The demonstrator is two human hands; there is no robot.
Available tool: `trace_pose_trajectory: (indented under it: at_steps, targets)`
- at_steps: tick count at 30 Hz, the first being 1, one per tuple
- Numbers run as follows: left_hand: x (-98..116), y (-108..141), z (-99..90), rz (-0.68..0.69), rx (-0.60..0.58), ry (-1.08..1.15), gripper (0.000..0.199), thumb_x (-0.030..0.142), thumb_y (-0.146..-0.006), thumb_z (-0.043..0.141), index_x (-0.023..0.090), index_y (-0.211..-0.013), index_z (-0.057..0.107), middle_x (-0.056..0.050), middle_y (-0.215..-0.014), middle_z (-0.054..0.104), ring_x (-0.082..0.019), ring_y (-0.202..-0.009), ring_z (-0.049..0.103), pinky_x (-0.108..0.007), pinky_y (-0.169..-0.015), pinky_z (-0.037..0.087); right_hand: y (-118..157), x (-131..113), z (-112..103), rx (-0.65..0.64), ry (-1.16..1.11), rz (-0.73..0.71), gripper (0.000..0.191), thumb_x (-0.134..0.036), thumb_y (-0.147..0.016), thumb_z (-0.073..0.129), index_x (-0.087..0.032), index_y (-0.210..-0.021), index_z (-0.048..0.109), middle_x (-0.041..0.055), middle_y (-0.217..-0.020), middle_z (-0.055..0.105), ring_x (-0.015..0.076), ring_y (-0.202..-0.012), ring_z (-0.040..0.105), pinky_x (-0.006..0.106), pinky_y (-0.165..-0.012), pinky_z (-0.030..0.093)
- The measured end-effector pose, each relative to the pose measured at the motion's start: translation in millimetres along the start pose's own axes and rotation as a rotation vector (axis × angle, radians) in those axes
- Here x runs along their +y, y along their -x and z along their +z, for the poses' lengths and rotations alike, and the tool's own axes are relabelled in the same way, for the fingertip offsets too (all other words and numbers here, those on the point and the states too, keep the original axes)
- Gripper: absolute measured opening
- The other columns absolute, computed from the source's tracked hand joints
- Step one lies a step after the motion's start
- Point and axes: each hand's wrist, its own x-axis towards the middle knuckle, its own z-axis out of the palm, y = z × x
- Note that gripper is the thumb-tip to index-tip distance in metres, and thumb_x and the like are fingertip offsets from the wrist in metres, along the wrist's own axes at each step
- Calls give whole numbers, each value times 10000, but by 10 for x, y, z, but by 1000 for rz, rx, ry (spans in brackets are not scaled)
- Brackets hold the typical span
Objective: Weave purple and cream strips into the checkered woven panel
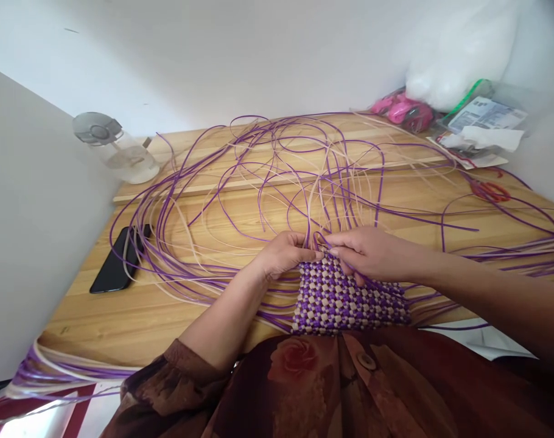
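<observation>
A woven panel [345, 301] in purple and beige checks lies at the table's front edge, against my body. Long purple and beige cords run out from its far edge and both sides. My left hand [286, 255] pinches the panel's far left corner, thumb on top, where the cords come out. Just to the right, my right hand [366, 252] is closed with thumb and forefinger on a purple cord [321, 236], which makes a small loop between the hands. The fingertips partly cover the panel's far edge.
A clear bottle [126, 158] with a grey lid stands back left, above a black phone [122, 258]. Red-handled scissors [490, 191] lie at right. Behind are pink items [402, 111] and plastic bags [459, 67]. Loose cords sprawl over the wooden table [89, 328].
</observation>
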Motion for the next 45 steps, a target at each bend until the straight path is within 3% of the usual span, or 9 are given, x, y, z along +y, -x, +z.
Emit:
trace_pose_trajectory:
  at_steps: [7, 11, 17, 22, 26, 34, 39, 42, 45]
  targets:
    - [-3, 10, 9, 38, 9, 25, 339, 402, -627, 814, 105, -752, 709, -19, -691, 649, -126, -677, 544, -266, -705, 386, -68, -120, 20, -105, -423, 99, 185, -252, -932, 461, -160, -1093, 474, 28, -797, 638, 136, -601, 683, 193, -476, 486]
    - [-15, 7, 47, 45, -1, 45, 401, 442, -630, 814, 104, -833, 739, -38, -750, 687, -135, -712, 573, -266, -730, 404, -76, -132, 62, -185, -437, 115, 267, -230, -910, 506, -157, -1159, 445, 18, -767, 640, 139, -573, 673, 197, -455, 499]
    - [-49, 3, 94, 44, 114, 5, 369, 407, -575, 846, 121, -782, 736, 7, -678, 652, -95, -612, 519, -236, -644, 379, -61, -99, 52, -222, -435, 115, 485, -288, -932, 483, -150, -1375, 344, 17, -735, 660, 136, -524, 656, 211, -452, 501]
    - [-50, 14, 69, 62, 112, -60, 372, 386, -587, 840, 120, -829, 745, -17, -726, 674, -109, -619, 535, -245, -624, 383, -174, 19, -158, -88, -172, 22, 334, -325, -906, 505, -143, -1156, 630, 11, -709, 651, 93, -464, 596, 194, -454, 432]
    - [-71, 3, 31, 66, 98, -92, 393, 386, -613, 826, 117, -889, 750, -45, -786, 697, -129, -652, 565, -258, -640, 400, -320, 87, -212, 55, -193, -59, 318, -356, -864, 559, -151, -1064, 697, -32, -567, 580, 63, -437, 516, 185, -472, 370]
    - [-93, -20, 36, 88, 113, -112, 307, 344, -626, 818, 106, -793, 721, 2, -676, 629, -86, -589, 482, -241, -601, 335, -481, 115, -123, 88, -471, -74, 283, -411, -800, 672, -135, -766, 619, -34, -519, 532, 48, -444, 446, 175, -445, 321]
    - [-86, -23, 20, 63, 113, -59, 327, 346, -599, 838, 110, -790, 718, -4, -685, 640, -90, -596, 499, -245, -611, 356, -574, 273, -125, 84, -823, 123, 239, -311, -775, 706, -163, -773, 518, -47, -563, 522, 44, -391, 450, 165, -329, 225]
    - [-81, -34, 24, 21, 120, -17, 332, 342, -559, 858, 115, -755, 717, -4, -681, 649, -92, -594, 515, -246, -618, 372, -481, 361, -163, 134, -903, 161, 288, -300, -751, 730, -161, -724, 479, -50, -578, 511, 40, -407, 487, 150, -324, 252]
    - [-93, -54, 44, -21, 158, 32, 326, 335, -525, 870, 119, -716, 718, -3, -669, 658, -94, -579, 523, -248, -610, 380, -280, 318, -167, 61, -853, 87, 302, -334, -746, 728, -150, -694, 494, -44, -526, 512, 51, -396, 498, 149, -345, 304]
